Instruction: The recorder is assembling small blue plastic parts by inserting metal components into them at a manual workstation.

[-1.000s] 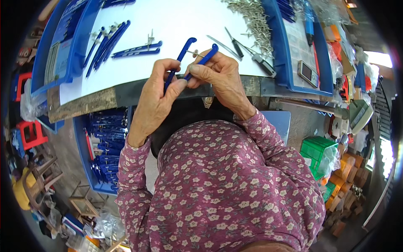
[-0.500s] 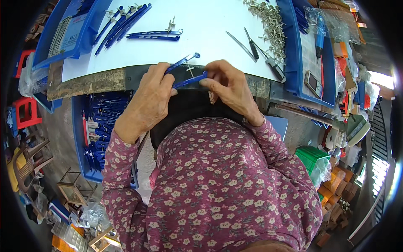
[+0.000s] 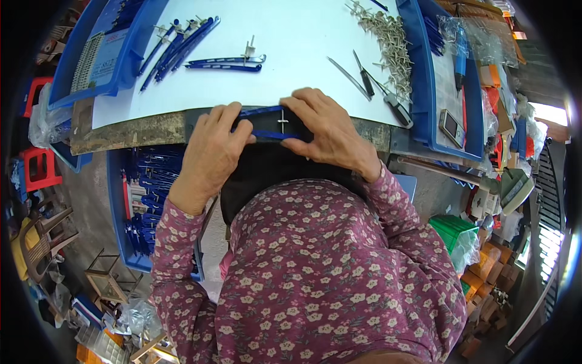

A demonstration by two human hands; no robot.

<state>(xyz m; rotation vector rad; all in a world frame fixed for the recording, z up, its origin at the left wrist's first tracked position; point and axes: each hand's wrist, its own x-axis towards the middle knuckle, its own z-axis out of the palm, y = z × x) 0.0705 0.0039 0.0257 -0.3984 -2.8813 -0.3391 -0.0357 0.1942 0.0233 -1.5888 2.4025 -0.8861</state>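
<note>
At the table's front edge I hold two narrow blue plastic strips [image 3: 264,111], one above the other and roughly level. A thin silver metal pin with a crosspiece [image 3: 282,121] stands between them near their right ends. My left hand [image 3: 212,155] is closed round the left ends, thumb and fingers bent. My right hand [image 3: 332,133] grips the right ends, fingers on the upper strip and thumb at the lower one; its fingertips hide those ends. On the white table top beyond lies a similar pair of blue strips [image 3: 224,64] with a metal pin upright on it.
More blue strips with metal pins [image 3: 182,45] lie at the far left. Tweezers [image 3: 349,79], a thin dark-handled tool [image 3: 395,110] and a heap of metal pins [image 3: 394,54] sit to the right. Blue trays [image 3: 130,64] flank the table; a blue bin [image 3: 130,258] of strips stands below.
My right hand has shifted up and left, its fingers now over the upper strip's end. The strips have turned from slanting to nearly level, with the pin spanning them.
</note>
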